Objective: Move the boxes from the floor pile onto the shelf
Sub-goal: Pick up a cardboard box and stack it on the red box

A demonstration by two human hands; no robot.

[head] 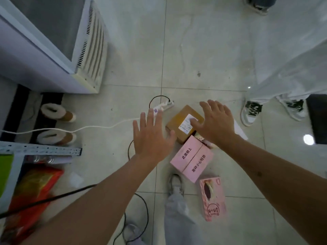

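Note:
A brown cardboard box (pixel 178 122) with a white label lies on the floor tiles. A pink box (pixel 192 159) with printed characters lies just in front of it, and a pink tissue box (pixel 213 198) sits nearer my feet. My left hand (pixel 152 137) hovers with fingers spread to the left of the brown box. My right hand (pixel 215 121) is spread over the brown box's right side and hides part of its label. Neither hand holds anything. The shelf's corner (pixel 40 149) shows at the lower left.
A white freezer cabinet (pixel 53 41) fills the upper left. A power strip (pixel 163 106) with white and black cables lies beyond the boxes. Furry boots (pixel 56 124) stand at left. Another person's legs and sneakers (pixel 251 110) stand at right. A red package (pixel 33 190) lies on the shelf.

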